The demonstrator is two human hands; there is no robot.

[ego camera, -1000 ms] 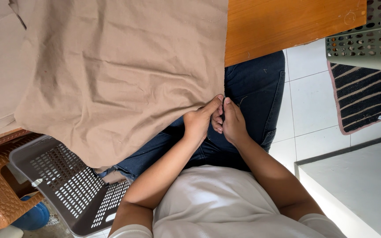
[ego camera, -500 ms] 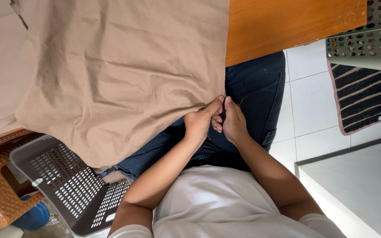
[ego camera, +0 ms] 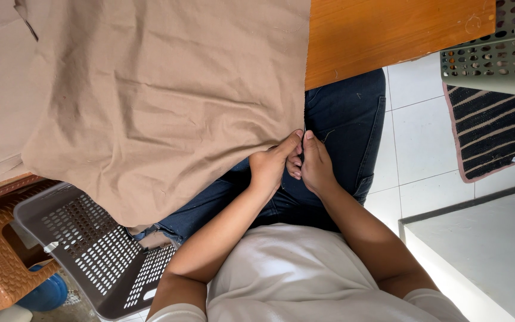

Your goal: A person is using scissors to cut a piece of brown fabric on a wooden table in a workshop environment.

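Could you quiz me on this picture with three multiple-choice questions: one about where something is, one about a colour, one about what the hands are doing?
1. Where does the grey perforated basket sit?
A. on the wooden table
B. low at the left, beside the person's knee
C. on the striped mat

2. What colour is the big cloth draped over the table?
A. tan
B. bright red
C. dark green

3. How are the left hand and right hand?
A. spread flat and far apart
B. both raised above the table
C. close together, pinching the cloth's edge over the lap

Answers: 1 B, it lies under the hanging cloth near the torn jeans knee. 2 A, the fabric is plain light brown. 3 C, fingertips of both hands meet at the cloth's corner over the blue jeans.
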